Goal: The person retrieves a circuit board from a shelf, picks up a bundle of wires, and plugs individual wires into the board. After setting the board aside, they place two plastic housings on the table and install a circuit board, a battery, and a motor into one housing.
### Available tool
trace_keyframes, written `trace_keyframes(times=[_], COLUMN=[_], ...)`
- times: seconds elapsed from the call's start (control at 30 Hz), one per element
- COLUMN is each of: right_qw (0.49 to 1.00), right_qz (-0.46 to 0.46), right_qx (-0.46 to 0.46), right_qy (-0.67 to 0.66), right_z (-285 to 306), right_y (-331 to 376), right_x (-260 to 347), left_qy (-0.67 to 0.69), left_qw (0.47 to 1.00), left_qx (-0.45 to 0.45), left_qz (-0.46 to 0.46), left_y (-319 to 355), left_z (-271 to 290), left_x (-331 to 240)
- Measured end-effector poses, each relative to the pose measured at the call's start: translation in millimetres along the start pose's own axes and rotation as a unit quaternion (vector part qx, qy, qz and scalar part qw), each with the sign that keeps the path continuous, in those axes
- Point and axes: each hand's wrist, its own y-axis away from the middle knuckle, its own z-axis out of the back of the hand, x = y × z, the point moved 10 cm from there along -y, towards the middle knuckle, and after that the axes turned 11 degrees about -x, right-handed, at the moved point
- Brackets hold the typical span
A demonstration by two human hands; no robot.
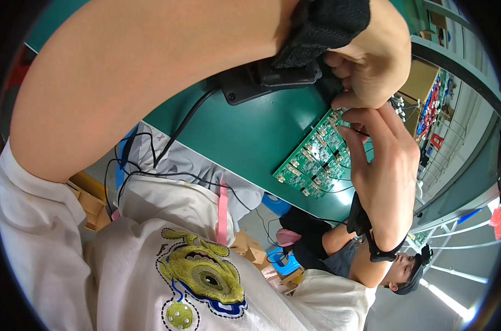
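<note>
A green circuit board [311, 160] with rows of small metal connectors lies on the green table top. My left hand [377, 60] is bent over its far end, fingers curled and closed, with the thumb and fingertips at the board's edge. My right hand [391, 160] comes in from the right, thumb and index finger pinched together just above the same end. A thin dark wire seems to show between the right fingers, but what either hand pinches is mostly hidden. Thin black wires [338, 191] cross the board. Black straps circle both wrists.
The green table [217, 132] has a black box [242, 88] with a cable under my left wrist. Cardboard boxes [421, 83] and bundled coloured wires [429, 105] stand beyond my hands. Loose black cables [190, 174] hang near my lap. A person in a cap [410, 276] is at the right.
</note>
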Motion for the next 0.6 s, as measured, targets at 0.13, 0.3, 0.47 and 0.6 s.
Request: trace_keyframes(times=[0.13,0.3,0.47,0.6], right_qw=[0.999,0.998,0.993,0.993], right_qz=[-0.023,-0.036,-0.105,-0.108], right_qx=[0.018,0.036,0.058,0.056], right_qy=[-0.028,-0.044,-0.022,-0.005], right_z=[0,-7,-12,-13], right_y=[5,4,6,6], right_x=[-6,-7,-13,-14], left_qy=[0.049,0.081,0.113,0.122], left_qw=[0.964,0.925,0.911,0.9], left_qx=[-0.089,-0.134,-0.148,-0.158], left_qz=[-0.246,-0.346,-0.368,-0.387], left_y=[5,17,11,17], left_z=[2,7,6,6], left_x=[10,8,14,13])
